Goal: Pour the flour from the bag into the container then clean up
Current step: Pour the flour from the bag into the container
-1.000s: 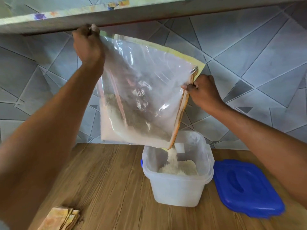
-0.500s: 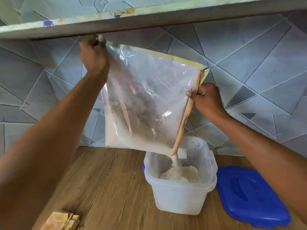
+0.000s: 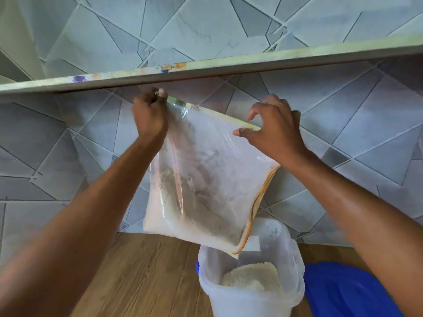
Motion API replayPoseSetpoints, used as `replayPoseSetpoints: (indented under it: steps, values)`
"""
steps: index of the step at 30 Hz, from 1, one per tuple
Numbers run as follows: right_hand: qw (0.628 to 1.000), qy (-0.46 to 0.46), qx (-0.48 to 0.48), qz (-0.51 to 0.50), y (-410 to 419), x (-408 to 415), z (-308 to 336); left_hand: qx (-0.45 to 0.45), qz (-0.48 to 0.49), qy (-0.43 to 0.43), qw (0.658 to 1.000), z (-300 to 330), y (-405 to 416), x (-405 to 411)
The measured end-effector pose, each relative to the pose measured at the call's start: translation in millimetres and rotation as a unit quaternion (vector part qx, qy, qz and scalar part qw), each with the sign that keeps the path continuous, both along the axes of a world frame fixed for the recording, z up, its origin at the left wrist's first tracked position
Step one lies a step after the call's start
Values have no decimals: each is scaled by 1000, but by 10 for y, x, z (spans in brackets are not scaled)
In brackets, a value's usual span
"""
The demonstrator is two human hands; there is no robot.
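A clear plastic zip bag (image 3: 206, 179) hangs tilted above a white translucent container (image 3: 251, 300), its lower right corner over the container's mouth. Pale flour lies along the bag's bottom edge. A mound of flour (image 3: 250, 275) sits inside the container. My left hand (image 3: 150, 115) is closed on the bag's upper left corner, just under a shelf. My right hand (image 3: 272, 129) pinches the bag's upper edge near its right corner with thumb and fingers, the other fingers spread.
A long shelf edge (image 3: 206, 69) runs across just above my left hand. The grey tiled wall (image 3: 343, 133) stands close behind. A blue lid (image 3: 343, 291) lies on the wooden counter (image 3: 142, 271) right of the container.
My right hand left the bag's zipper side and moved up to the top edge. The bag has tipped further. The view has tilted up, so the folded cloth at the bottom left is out of view.
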State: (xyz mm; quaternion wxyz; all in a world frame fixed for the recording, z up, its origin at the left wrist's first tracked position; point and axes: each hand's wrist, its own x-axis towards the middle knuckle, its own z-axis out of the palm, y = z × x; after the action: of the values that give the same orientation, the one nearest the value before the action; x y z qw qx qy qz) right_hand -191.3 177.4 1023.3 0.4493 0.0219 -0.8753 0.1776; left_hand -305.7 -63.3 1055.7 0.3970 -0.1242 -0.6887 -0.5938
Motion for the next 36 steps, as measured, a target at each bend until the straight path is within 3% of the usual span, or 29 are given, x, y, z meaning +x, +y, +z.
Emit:
replayPoseSetpoints:
  steps: [4,10,20,26,28,31,36]
  values:
    - [978,-150,29,138,-391,-243,414,-49,16,43,998,-9,30,29]
    - [962,-200,27,184,-770,-516,649,-48,-10,67,997,-34,-16,52]
    - [986,-113,-47,110,-1221,-731,422,-51,-68,49,995,-130,-238,21]
    - [992,-58,-60,95,-1478,-711,296,-40,-152,5,988,-294,-593,59]
    - [993,-46,-55,91,-1513,-728,294,-5,-167,-34,985,-513,-713,96]
    - [995,-35,-42,85,-1508,-725,284,24,-156,-169,973,-1216,-868,125]
    - [996,-28,-45,77,-1460,-665,193,137,-114,-424,888,-2356,-942,503]
